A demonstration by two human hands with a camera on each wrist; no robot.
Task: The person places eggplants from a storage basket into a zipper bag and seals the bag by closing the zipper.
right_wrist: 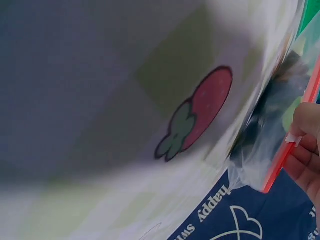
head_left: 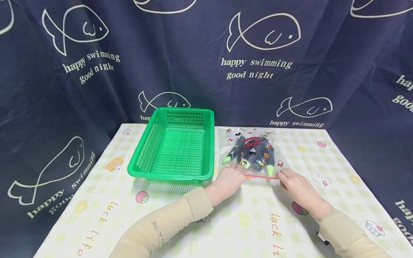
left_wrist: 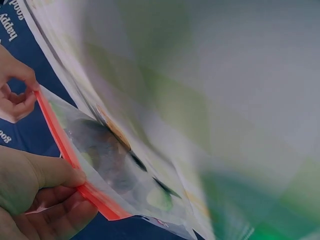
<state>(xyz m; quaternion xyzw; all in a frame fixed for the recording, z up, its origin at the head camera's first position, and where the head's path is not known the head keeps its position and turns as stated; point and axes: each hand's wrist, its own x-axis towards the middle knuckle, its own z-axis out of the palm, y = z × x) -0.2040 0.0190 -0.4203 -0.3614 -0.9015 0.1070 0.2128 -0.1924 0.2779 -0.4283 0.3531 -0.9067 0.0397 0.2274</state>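
Observation:
A clear zip bag (head_left: 258,145) printed with cartoon figures and "Mickey and Friends" lies on the table, its red zip edge (head_left: 261,176) toward me. Through the plastic shows a dark grey item (head_left: 253,152) with lime-green ends, its kind unclear behind the print. My left hand (head_left: 229,179) pinches the left end of that edge; in the left wrist view its thumb presses the red strip (left_wrist: 60,135) against the fingers. At the other end my right hand (head_left: 298,188) pinches the strip, with a small white slider (right_wrist: 294,139) between thumb and fingers in the right wrist view.
Left of the bag stands a green plastic basket (head_left: 211,150) with perforated walls, nothing inside it. A checked cloth (head_left: 232,229) with cartoon prints covers the table. Behind and at the sides hangs a dark blue curtain (head_left: 200,71) with fish drawings.

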